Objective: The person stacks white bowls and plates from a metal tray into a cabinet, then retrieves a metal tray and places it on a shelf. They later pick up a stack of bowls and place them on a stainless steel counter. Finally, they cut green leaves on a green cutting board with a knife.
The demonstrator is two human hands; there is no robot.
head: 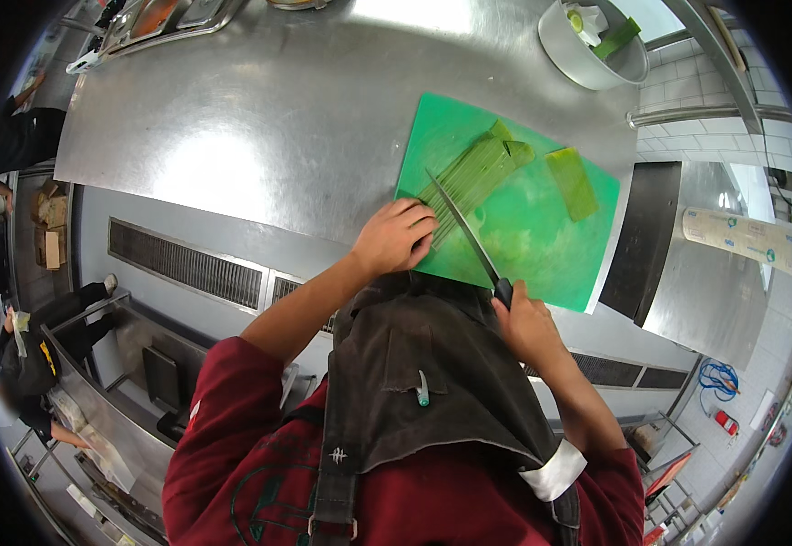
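My right hand (524, 321) grips the black handle of a kitchen knife (468, 232), whose blade lies across long green leaf strips (478, 170) that look like leek. The strips rest slantwise on a green cutting board (532, 256). My left hand (399, 232), fingers curled, presses on the near left end of the strips, left of the blade. What its fingertips touch is partly hidden. A separate flat piece of green leaf (571, 184) lies at the right of the board.
A deep metal bowl (573, 54) with green leaf pieces stands at the back right of the steel counter (266, 136). Metal food pans (157, 20) sit at the back left. A plastic-wrap roll (741, 239) lies on the right. Other people are at the far left, one holding something.
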